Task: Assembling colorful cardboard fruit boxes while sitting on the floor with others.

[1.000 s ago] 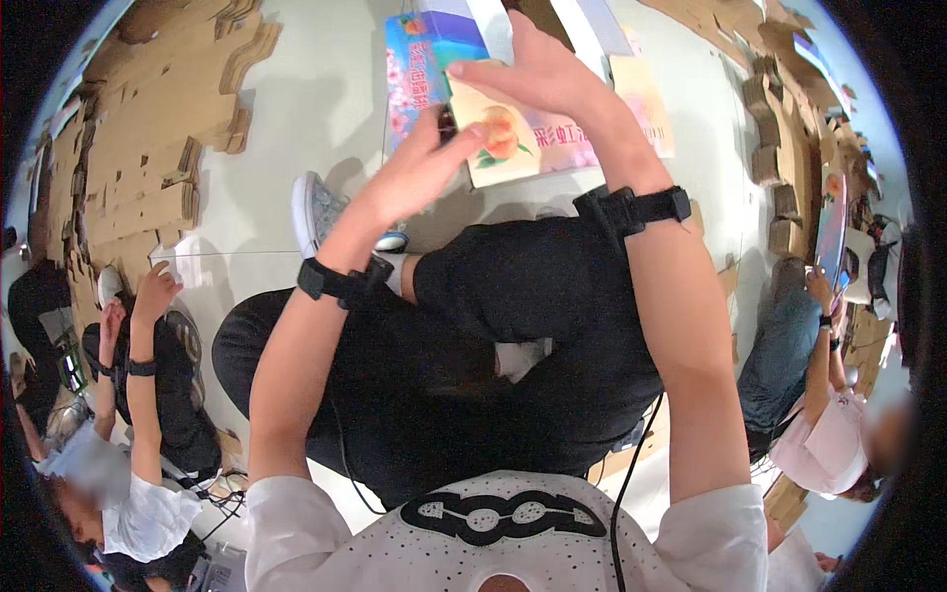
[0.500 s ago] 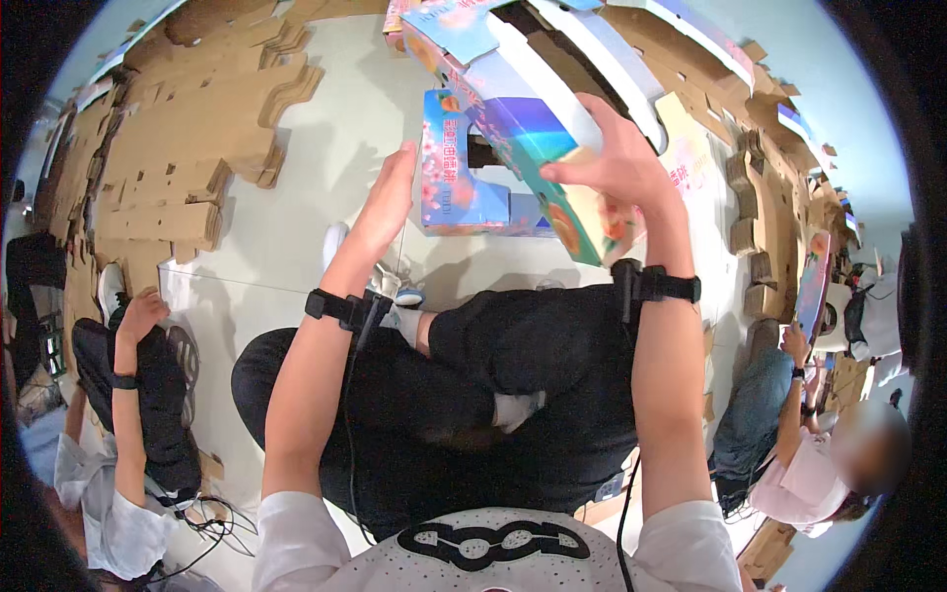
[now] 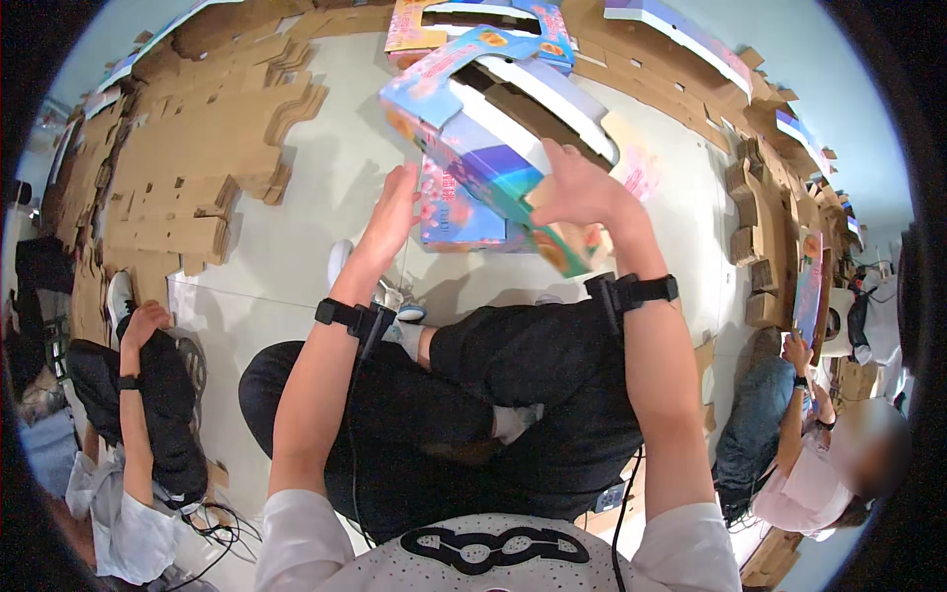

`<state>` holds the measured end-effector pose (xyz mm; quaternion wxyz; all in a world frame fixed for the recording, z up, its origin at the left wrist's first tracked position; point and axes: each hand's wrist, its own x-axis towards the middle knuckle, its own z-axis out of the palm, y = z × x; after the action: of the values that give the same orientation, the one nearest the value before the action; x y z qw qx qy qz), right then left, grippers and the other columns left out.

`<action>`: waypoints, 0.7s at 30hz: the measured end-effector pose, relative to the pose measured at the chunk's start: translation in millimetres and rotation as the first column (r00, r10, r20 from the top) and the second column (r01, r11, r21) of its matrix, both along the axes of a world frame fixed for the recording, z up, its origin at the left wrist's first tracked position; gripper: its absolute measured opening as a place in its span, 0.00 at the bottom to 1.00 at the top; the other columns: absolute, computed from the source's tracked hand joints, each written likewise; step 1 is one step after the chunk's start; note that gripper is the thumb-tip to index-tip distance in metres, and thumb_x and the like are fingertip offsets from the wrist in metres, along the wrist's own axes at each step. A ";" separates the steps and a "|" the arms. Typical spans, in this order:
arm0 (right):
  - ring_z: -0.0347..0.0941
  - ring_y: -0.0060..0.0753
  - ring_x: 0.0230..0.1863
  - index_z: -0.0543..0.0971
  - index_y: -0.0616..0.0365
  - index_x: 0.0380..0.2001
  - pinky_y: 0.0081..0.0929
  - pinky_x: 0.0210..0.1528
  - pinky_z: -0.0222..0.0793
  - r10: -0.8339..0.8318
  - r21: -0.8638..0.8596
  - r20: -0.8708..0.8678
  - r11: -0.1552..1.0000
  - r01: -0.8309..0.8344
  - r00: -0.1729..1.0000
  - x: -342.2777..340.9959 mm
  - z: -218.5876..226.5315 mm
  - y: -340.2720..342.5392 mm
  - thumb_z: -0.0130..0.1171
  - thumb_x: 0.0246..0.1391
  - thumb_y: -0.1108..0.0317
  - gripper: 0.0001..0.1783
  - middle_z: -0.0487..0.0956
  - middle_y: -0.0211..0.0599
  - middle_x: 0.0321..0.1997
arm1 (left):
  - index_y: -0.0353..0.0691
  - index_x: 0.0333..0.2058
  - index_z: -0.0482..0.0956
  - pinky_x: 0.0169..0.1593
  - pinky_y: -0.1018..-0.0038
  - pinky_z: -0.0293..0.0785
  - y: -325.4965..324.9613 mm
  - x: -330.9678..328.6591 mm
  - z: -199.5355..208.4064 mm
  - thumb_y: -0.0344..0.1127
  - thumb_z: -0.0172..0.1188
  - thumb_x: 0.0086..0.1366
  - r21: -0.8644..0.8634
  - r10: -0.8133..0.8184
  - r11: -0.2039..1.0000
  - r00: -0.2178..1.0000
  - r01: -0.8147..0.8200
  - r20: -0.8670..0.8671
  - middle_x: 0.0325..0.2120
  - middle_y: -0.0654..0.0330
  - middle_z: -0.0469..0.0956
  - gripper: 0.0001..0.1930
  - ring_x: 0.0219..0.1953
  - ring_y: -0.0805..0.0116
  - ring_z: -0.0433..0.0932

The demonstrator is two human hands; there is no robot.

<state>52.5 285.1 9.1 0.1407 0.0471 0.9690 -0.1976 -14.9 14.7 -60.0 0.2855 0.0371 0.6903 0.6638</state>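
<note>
My right hand (image 3: 592,192) grips a printed cardboard box (image 3: 498,173) at its right end, thumb on the near side and fingers over the top edge. The box hangs tilted, its top partly open onto a brown inside; it is slightly blurred. Under it a second blue-and-pink box (image 3: 464,219) rests on the floor, largely covered by the held one. My left hand (image 3: 392,212) is just left of that second box, fingers stretched and holding nothing.
Behind stands another printed box (image 3: 414,35). Flat brown cardboard sheets (image 3: 168,178) lie in stacks at the left, with more cardboard (image 3: 760,237) at the right. A person (image 3: 128,444) sits at my left; another (image 3: 789,464) at my right holds a printed panel (image 3: 809,286).
The held box has come lower and to the left with my right hand, uncovering the box behind. My left hand has dropped slightly and stays open.
</note>
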 end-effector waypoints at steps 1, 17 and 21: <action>0.66 0.60 0.63 0.58 0.63 0.68 0.43 0.65 0.64 0.012 0.055 0.045 0.998 -0.015 0.999 2.5 12.0 3.1 0.73 0.30 0.55 0.60 0.66 0.62 0.64 | 0.31 0.70 0.46 0.65 0.55 0.62 -0.6 0.0 -0.2 0.68 0.39 0.70 -0.004 0.001 1.000 1.000 -0.001 0.003 0.68 0.41 0.54 0.46 0.69 0.49 0.58; 0.63 0.56 0.63 0.64 0.57 0.64 0.44 0.66 0.61 0.133 0.148 -0.273 0.984 -0.096 0.953 -2.9 -4.3 7.8 0.76 0.29 0.63 0.54 0.70 0.53 0.60 | 0.38 0.69 0.56 0.67 0.52 0.55 -34.0 -38.9 -7.8 0.67 0.36 0.70 -0.128 0.106 0.985 0.991 -0.116 -0.077 0.65 0.48 0.63 0.41 0.67 0.53 0.61; 0.66 0.55 0.62 0.65 0.56 0.63 0.58 0.66 0.58 0.165 0.070 -0.253 0.986 -0.152 0.953 27.4 17.0 15.5 0.78 0.24 0.61 0.56 0.72 0.49 0.57 | 0.38 0.65 0.61 0.64 0.53 0.59 -50.8 -44.7 9.6 0.67 0.37 0.70 -0.153 0.094 0.983 0.994 -0.101 -0.051 0.61 0.51 0.67 0.40 0.64 0.56 0.66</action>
<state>79.9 300.6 26.1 0.0274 -0.0533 0.9843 -0.1658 -59.6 -36.0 -50.3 0.2395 -0.0046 0.7470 0.6202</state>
